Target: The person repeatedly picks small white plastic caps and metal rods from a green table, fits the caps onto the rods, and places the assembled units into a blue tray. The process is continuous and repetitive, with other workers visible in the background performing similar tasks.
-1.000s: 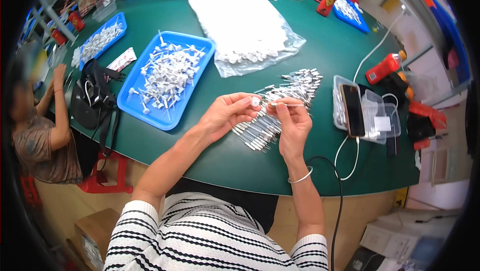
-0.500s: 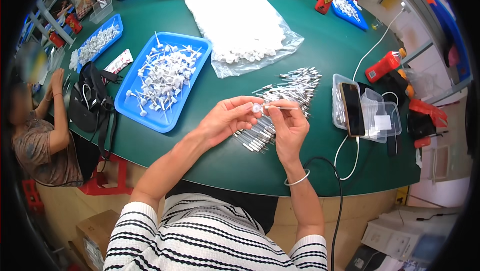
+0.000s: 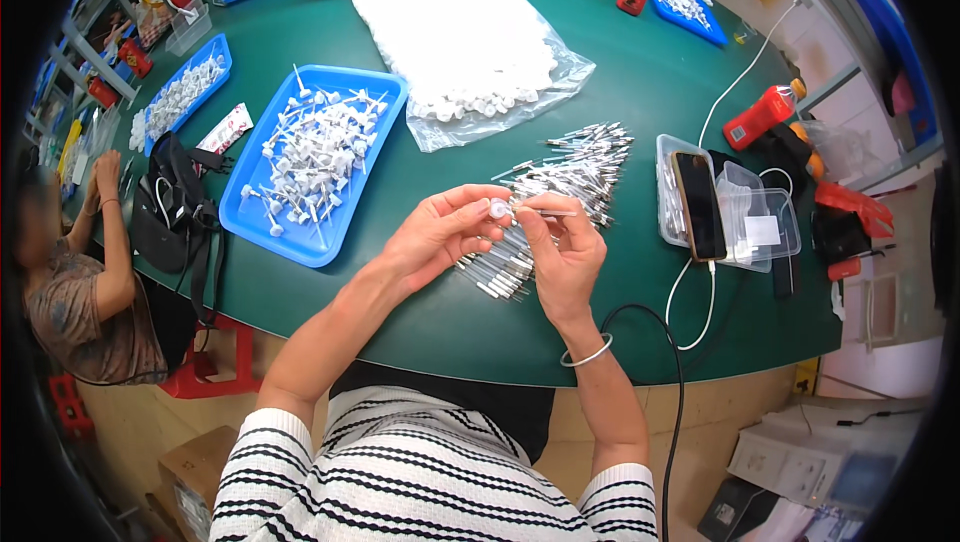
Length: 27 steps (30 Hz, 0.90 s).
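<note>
My left hand pinches a small round white plastic cap between thumb and fingers. Close against it, my right hand grips a thin pale rod whose free end points right. The rod's inner end meets or nearly meets the cap; fingertips hide the exact contact. Both hands hover over a heap of thin metal-tipped rods on the green table. To the left, a blue tray holds many white caps with stems sticking out.
Beyond my hands lies a clear bag of white caps. At right, a phone rests on clear plastic boxes, with cables and a red bottle nearby. A black bag and a seated person are at left.
The whole view has shifted slightly, so the table things appear further left. My right fingertips have come a little closer to the cap; both hands keep their holds.
</note>
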Motion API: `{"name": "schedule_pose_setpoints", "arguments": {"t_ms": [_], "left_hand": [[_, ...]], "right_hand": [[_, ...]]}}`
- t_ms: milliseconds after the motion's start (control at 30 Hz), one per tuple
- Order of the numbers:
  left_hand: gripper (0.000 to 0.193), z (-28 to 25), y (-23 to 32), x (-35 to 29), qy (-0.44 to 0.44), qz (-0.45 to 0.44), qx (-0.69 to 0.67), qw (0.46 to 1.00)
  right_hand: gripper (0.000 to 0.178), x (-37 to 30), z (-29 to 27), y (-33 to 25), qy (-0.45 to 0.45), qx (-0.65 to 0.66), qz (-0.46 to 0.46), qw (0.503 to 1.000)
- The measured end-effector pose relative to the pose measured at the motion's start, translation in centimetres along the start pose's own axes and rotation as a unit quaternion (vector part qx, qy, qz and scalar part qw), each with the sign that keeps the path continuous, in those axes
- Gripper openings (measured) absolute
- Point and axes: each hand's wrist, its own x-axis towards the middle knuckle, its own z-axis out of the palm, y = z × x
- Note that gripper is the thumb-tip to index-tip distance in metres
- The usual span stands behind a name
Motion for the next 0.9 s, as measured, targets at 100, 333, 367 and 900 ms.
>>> {"name": "schedule_pose_setpoints", "arguments": {"t_ms": [100,333,367,900], "left_hand": [[0.029,-0.01,0.02,-0.07,0.000,0.003,0.009,1.000],[0.029,-0.26,0.00,-0.02,-0.012,0.010,0.017,1.000],[0.029,-0.22,0.01,-0.03,-0.011,0.010,0.018,1.000],[0.031,-0.46,-0.09,0.14,-0.017,-0.005,0.014,1.000]], "right_hand": [[0.010,0.15,0.10,-0.12,0.008,-0.022,-0.015,1.000],[0.009,0.23,0.02,-0.22,0.006,-0.041,-0.025,0.999],[0.008,0.23,0.01,-0.25,0.006,-0.043,-0.027,0.999],[0.009,0.58,-0.16,-0.41,-0.010,-0.089,-0.077,0.993]]}}
